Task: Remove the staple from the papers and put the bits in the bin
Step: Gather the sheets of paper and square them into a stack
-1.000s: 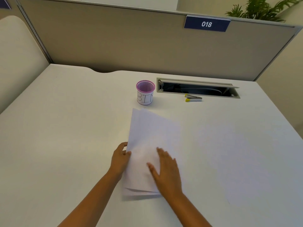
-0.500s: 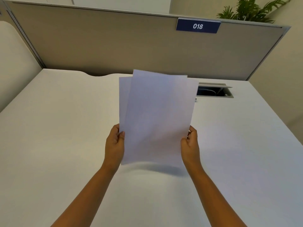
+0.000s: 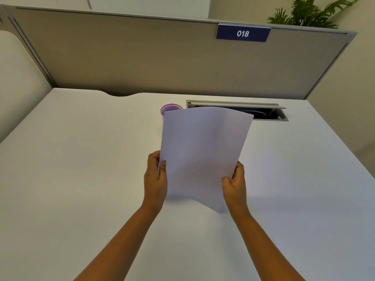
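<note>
The white papers (image 3: pixel 203 153) are lifted off the desk and tilted toward me, slightly curled. My left hand (image 3: pixel 155 179) pinches their left edge and my right hand (image 3: pixel 234 184) grips the lower right edge. No staple shows on the side facing me. Just the rim of the pink mesh bin (image 3: pixel 169 108) peeks out behind the top left corner of the sheets. The staple remover seen earlier is hidden behind the papers.
The white desk (image 3: pixel 81 179) stretches around my arms. An open cable tray (image 3: pixel 267 113) is set into the desk at the back right. A grey partition (image 3: pixel 142 61) with an "018" sign (image 3: pixel 242 33) closes the far side.
Both hands picked the papers up from the desk and raised them. Since half a second ago the sheets have dropped lower and lined up, uncovering the bin's rim.
</note>
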`<state>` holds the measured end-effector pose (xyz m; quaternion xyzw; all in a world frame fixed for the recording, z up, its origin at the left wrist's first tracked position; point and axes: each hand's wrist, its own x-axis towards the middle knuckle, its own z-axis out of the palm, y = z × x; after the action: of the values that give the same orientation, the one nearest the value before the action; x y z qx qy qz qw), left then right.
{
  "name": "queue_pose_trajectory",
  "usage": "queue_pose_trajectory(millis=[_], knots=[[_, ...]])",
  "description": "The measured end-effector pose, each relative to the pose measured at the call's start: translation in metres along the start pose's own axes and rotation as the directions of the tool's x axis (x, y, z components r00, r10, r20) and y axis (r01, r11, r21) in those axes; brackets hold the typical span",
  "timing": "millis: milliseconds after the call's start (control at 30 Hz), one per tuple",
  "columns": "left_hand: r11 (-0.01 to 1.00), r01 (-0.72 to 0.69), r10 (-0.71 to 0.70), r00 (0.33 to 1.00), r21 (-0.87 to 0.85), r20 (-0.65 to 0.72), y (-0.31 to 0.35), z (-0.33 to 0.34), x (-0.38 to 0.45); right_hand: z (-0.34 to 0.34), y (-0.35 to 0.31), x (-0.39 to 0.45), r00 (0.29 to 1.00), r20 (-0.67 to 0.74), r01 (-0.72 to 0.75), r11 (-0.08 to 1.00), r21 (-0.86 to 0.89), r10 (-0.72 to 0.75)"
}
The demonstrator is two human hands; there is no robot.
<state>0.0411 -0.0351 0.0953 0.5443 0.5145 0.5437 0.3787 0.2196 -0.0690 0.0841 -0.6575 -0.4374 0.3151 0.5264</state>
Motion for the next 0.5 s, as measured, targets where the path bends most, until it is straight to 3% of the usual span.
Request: queue_pose_trajectory(millis=[233,500], knots=[[0.999,-0.031,0.032,0.999,0.019,-0.032,0.002,0.006,-0.005,-0.003,-0.002,0.003,0.997,-0.052,0.06,0.998,0.032,-0.058],[0.994,0.082,-0.08,0.997,0.074,-0.018,-0.015,0.002,-0.006,-0.007,0.006,0.002,0.998,-0.059,-0.002,1.0,-0.016,0.001]])
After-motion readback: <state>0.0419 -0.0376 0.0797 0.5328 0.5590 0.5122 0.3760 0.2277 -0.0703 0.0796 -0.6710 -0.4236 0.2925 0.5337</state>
